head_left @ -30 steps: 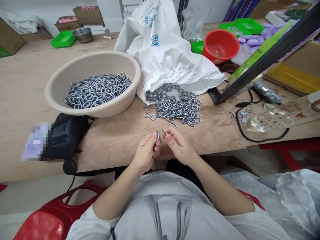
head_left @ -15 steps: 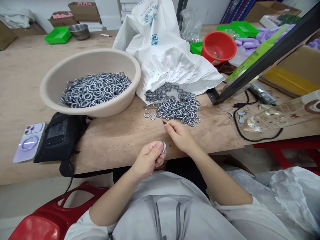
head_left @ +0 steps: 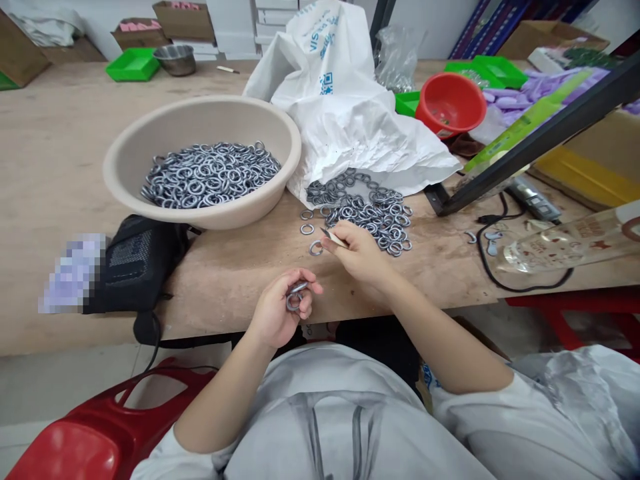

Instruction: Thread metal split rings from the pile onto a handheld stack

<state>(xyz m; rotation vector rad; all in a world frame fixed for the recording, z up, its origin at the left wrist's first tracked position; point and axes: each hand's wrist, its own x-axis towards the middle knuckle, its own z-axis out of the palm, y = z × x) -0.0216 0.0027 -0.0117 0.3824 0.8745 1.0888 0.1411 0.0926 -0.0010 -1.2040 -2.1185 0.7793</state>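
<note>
My left hand is turned palm up near the table edge, its fingers curled around a few grey metal rings. In my right hand is a small knife with a pale handle; its dark pointed blade sticks out to the left. One ring is at my right fingertips; whether it is pinched or only touched I cannot tell. Beyond that hand, a pile of rings spills from the mouth of a white woven sack. Two loose rings lie left of the pile.
A beige basin holding many rings stands on the left, with a black pouch in front. Right of the sack are a red bowl, a black metal post, a cable and a clear bottle lying down.
My left hand has moved left and loosened, showing rings inside. My right hand has moved toward the pile and reached a ring. The whole view has shifted slightly.
</note>
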